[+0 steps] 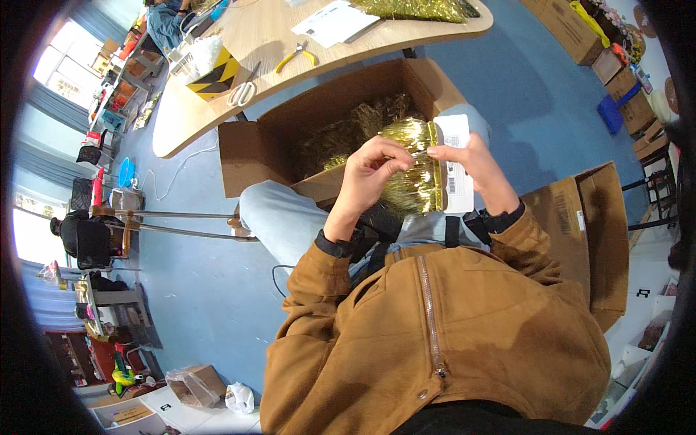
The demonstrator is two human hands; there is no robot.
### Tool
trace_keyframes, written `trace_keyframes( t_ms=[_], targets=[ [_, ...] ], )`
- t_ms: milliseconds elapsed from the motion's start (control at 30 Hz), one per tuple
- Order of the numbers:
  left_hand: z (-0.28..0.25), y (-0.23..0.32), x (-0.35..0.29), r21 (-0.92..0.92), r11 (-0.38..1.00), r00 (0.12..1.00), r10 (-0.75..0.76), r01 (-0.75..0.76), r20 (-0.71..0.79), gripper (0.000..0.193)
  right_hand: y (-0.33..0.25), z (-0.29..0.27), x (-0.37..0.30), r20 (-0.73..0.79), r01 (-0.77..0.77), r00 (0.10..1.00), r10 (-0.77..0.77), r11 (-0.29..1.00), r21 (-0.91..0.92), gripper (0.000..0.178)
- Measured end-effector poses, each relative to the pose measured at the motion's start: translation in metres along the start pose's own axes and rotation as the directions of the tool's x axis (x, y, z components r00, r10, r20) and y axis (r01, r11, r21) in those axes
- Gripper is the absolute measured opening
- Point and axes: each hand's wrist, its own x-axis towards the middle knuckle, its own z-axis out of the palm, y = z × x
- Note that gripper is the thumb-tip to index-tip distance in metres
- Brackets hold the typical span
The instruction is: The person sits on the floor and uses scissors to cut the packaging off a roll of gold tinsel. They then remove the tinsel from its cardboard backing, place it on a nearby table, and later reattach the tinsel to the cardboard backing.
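In the head view, the right hand (484, 168) holds a white card (455, 130) with gold fringe (409, 194) on it, gripping it from the right side with its thumb laid over the front, the tip at the fringe's banded edge. The left hand (371, 174) is at the fringe's other side, thumb and forefinger narrowed nearly to a pinch over the strands; whether any strand is caught between them is too small to tell. The card and fringe are above the person's lap, near the edge of an open carton (290, 116). Inside the carton lies a loose heap of tinsel (344, 138), dark in the shade and bright gold in places. Beyond the carton is a pale table (272, 32), with yellow-handled pliers (285, 61), scissors (241, 92) with white handles near the edge, a black-and-yellow striped box (217, 76), white papers (332, 23) and, at the far end, more gold tinsel (415, 8). Another carton (603, 235) stands to the person's right, its flap beside the brown sleeve (528, 243).
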Motion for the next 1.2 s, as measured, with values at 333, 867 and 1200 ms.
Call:
trace_keyframes(
  t_ms=[333,867,1200],
  targets=[
    [-0.004,0.084,-0.01,-0.006,0.993,0.95,-0.11,0.117,0.291,0.003,-0.037,0.035,-0.032,0.083,0.039,0.996,-0.037,0.999,-0.021,0.031],
    [-0.002,0.109,-0.028,0.467,0.868,0.951,0.022,-0.171,0.307,0.038,-0.043,0.045,-0.056,0.106,0.1,0.991,-0.081,0.977,-0.19,0.032],
    [0.025,0.089,-0.038,0.684,0.728,0.996,0.078,-0.029,-0.041,0.011,-0.008,0.025,-0.029,0.018,0.02,1.0,-0.019,0.995,-0.097,0.032]
  ],
)
